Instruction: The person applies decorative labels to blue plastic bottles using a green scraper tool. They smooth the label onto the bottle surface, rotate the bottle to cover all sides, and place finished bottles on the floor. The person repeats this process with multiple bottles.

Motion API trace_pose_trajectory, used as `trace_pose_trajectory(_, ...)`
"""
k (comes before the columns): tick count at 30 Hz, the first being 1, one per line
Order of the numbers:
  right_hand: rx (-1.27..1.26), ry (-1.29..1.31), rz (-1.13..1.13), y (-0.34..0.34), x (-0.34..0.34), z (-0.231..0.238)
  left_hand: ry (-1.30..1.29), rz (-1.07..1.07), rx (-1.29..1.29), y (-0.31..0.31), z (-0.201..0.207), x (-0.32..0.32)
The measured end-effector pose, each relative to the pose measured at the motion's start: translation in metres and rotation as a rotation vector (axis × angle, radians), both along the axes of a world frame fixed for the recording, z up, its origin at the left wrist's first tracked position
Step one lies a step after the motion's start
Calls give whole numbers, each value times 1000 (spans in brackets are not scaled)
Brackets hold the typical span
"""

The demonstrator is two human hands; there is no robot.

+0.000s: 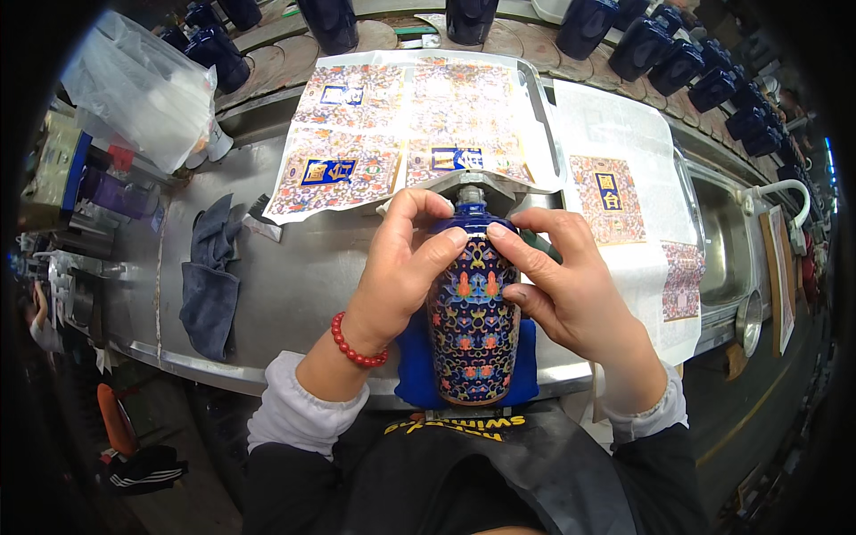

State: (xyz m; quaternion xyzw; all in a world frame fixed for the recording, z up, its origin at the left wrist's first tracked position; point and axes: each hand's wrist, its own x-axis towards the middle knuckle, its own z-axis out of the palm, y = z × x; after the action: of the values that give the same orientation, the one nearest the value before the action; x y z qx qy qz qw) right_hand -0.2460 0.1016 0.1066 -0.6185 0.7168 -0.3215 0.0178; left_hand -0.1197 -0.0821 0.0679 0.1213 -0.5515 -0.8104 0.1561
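A dark blue bottle point(474, 325) covered in a colourful floral pattern lies in front of me, its neck pointing away and its base toward my body. My left hand point(401, 263) grips its shoulder from the left, thumb pressed on the glossy blue surface. From the other side my right hand point(571, 276) holds the same shoulder, its thumb and fingers bent around it. Under the bottle shows a blue cloth point(528, 366) at the table edge. Just beyond the neck, printed floral decal sheets point(406, 129) lie spread out.
More decal sheets point(609, 201) lie on the right, beside a metal sink point(724, 236) with a white faucet point(789, 189). A grey-blue rag point(211, 281) rests on the steel table point(294, 285). Plain blue bottles point(640, 49) stand along a conveyor of rounded plates point(370, 37) at the back.
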Motion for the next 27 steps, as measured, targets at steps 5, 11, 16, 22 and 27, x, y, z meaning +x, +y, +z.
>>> trace_pose_trajectory(5, -21, -6, 8, -1, 0, -2, -48, 2, -20, 1, -3, -3)
trace_pose_trajectory(11, -18, 6, 7, -1, 0, -3, -19, -28, 66, 8, -2, -3)
trace_pose_trajectory(16, -24, -10, 7, 0, -1, -4, 17, -31, 188, 5, -3, 0)
trace_pose_trajectory(22, -28, 3, 4, -1, 0, -6, -4, 32, 55, 8, -10, -3)
trace_pose_trajectory(27, -41, 3, 2, -2, 0, -6, -29, 94, -43, 13, -13, -6)
